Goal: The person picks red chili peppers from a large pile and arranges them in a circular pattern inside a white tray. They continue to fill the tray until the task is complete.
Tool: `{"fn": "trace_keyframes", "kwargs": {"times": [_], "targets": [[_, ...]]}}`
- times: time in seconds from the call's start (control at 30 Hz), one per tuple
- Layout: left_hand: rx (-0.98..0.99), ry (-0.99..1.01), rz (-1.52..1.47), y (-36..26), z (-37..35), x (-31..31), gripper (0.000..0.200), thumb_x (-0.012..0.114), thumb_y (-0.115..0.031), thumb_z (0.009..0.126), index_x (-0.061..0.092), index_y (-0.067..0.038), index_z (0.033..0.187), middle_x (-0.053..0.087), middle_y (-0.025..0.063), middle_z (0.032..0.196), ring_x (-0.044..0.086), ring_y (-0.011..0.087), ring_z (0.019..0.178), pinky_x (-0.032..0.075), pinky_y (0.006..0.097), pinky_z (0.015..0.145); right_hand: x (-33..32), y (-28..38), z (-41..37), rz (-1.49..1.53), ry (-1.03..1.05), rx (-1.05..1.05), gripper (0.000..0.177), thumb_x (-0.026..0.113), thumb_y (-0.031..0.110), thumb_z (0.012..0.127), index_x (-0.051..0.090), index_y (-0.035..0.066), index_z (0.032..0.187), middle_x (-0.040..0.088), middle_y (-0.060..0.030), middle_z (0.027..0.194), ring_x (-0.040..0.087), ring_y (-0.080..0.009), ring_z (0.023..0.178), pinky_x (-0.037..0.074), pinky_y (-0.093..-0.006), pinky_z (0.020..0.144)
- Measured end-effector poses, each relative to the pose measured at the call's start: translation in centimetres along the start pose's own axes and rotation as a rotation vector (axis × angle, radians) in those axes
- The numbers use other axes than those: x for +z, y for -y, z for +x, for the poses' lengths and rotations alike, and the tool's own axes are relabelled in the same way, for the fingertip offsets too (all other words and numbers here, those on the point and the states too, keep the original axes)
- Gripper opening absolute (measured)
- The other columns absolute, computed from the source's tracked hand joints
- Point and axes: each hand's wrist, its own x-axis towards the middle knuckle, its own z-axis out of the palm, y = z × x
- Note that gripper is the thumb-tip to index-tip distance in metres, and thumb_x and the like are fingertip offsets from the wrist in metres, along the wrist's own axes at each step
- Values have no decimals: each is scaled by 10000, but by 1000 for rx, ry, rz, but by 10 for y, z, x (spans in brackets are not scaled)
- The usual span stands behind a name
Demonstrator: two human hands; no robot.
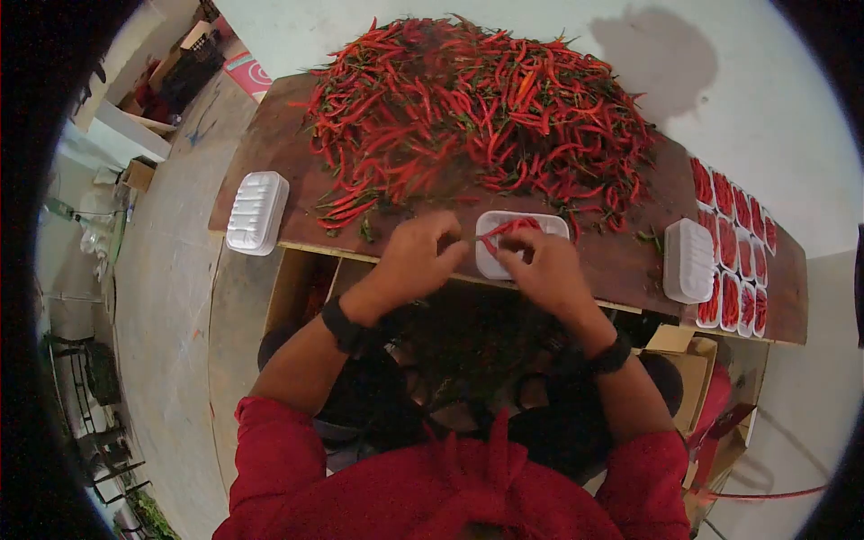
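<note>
Step, we judge: filling white tray (pixel 489 263), table's (pixel 297 184) near edge | Right hand (pixel 545 266): curled at red chillies (pixel 506 229) in tray, grip we cannot tell | Left hand (pixel 421 256): half-curled alongside, hold unclear | Next, probably: straightening chillies

Plain off-white wall (pixel 783 135) behind the counter (pixel 270 148), rounded dark shadow (pixel 657 58) on it. Counter is brown board, pale edge. Floor (pixel 171 270) at left: bare grey, scuffed. Red-and-white box (pixel 246 74) by the wall, dark crate (pixel 186 70) farther back. Open cardboard box (pixel 695 382) under counter, right side. Light is dim, uneven.
</note>
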Motion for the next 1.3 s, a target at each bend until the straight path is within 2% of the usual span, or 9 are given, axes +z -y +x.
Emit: {"fn": "trace_keyframes", "kwargs": {"times": [0.13,0.2,0.33,0.6,0.73,1.03,1.13,1.23,1.3], "targets": [[-105,131,-102,-14,-8,1,170,617,-153,770,553,-6,828,600,139,777,598,250,730,458,346,661,12,-8,-15,46,68,-39,222,619,168,773,650,-1,913,655,-162,835,647,-251,788,480,-326,685],[-110,197,-123,-14,-13,4,162,605,-140,776,563,1,844,616,135,811,605,230,752,465,341,684,15,-11,-21,36,135,0,221,594,227,777,656,44,884,644,-177,829,619,-352,779,478,-419,709],[-54,227,-110,-7,-20,14,165,596,-133,783,575,6,870,619,136,825,608,222,773,468,333,706,16,-10,-30,-21,165,46,193,612,161,772,654,5,878,651,-168,802,646,-271,760,481,-337,673],[-38,415,-166,-10,-21,19,187,600,-150,811,591,-3,927,630,136,845,611,202,799,468,330,713,13,-12,-43,-238,126,-113,189,588,208,747,649,72,863,628,-164,809,591,-365,791,459,-478,673],[-45,447,-134,-11,-22,24,185,597,-153,816,593,-6,928,633,131,826,613,199,777,470,331,704,10,-10,-47,-289,130,-109,171,581,196,738,643,70,834,623,-162,817,586,-364,799,463,-474,669],[-6,493,454,-29,-24,37,199,621,-156,741,604,-26,891,618,193,794,601,370,795,483,431,696,11,-2,-56,-438,214,-154,126,614,155,692,609,70,785,607,-117,744,569,-329,782,458,-448,679],[-88,648,492,-32,-24,31,256,634,-176,731,602,-14,926,614,204,818,598,379,793,483,441,710,4,-2,-56,-320,169,-134,131,625,165,712,617,63,794,604,-123,745,584,-282,735,460,-399,656],[251,523,191,-24,-25,27,251,618,-158,769,599,-1,965,628,176,841,623,311,757,493,391,700,-1,-13,-47,64,136,89,179,628,202,765,619,26,797,604,-83,714,575,-200,670,449,-334,627],[-27,343,-175,-25,-19,29,222,595,-125,811,599,2,994,636,97,849,606,170,718,488,310,682,1,-21,-43,389,146,151,262,591,243,813,649,-5,873,658,-108,790,622,-209,738,472,-345,661]]}}
